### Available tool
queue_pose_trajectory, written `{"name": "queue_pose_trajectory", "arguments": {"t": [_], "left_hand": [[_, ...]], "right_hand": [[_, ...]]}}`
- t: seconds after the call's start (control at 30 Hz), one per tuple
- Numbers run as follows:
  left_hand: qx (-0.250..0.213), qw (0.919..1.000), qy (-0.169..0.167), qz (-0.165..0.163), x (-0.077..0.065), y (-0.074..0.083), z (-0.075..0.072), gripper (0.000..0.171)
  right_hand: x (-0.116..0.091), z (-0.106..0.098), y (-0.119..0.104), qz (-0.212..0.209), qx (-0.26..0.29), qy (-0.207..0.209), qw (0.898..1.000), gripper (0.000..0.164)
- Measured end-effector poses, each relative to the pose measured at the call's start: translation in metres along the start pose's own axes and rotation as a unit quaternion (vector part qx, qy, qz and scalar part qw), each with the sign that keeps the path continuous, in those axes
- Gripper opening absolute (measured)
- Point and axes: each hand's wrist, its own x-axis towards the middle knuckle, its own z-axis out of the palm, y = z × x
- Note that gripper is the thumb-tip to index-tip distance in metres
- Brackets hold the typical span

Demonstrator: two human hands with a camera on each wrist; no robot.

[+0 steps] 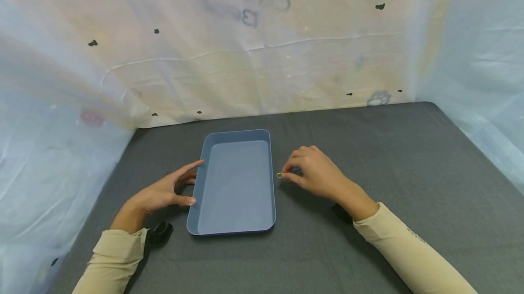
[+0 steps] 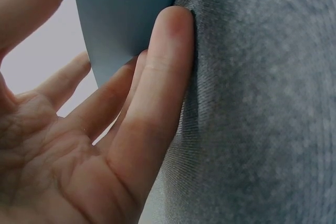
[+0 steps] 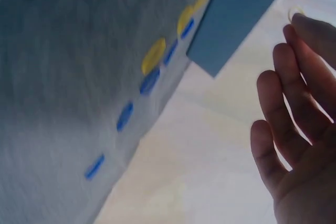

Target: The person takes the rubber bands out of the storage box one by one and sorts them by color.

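A shallow blue-grey tray (image 1: 234, 185) lies on the dark cloth. My left hand (image 1: 163, 192) touches its left side, with the fingers and thumb spread along the wall. In the left wrist view, straight fingers (image 2: 170, 51) rest against the outside of the tray wall (image 2: 123, 14). To the right of the tray, my right hand (image 1: 313, 172) pinches a thin yellow ring (image 1: 280, 175) between thumb and index finger. That yellow ring (image 3: 292, 14) shows only partly at the fingertips in the right wrist view; its material is unclear.
Several small yellow ovals (image 3: 154, 56) and blue ovals (image 3: 125, 116) lie on the cloth beside the tray in the right wrist view; my right hand mostly hides them from the head view. Pale sheeting (image 1: 262, 71) hangs behind the table (image 1: 389, 171) and at both sides.
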Motion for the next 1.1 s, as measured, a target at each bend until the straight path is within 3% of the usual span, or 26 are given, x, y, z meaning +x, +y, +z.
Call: {"name": "queue_pose_trajectory", "arguments": {"t": [0.3, 0.6, 1.1], "left_hand": [[0.001, 1.0000, 0.003, 0.000, 0.002, -0.003, -0.002, 0.100], [-0.004, 1.0000, 0.001, -0.001, 0.002, -0.002, -0.001, 0.101], [-0.004, 1.0000, 0.002, 0.000, 0.003, -0.003, 0.000, 0.101]], "right_hand": [[-0.002, -0.019, 0.012, 0.010, -0.016, -0.032, 0.999, 0.004], [-0.005, -0.026, 0.025, 0.002, -0.034, -0.060, 0.998, 0.006], [-0.008, -0.034, 0.039, 0.023, -0.036, -0.081, 0.996, 0.005]]}}
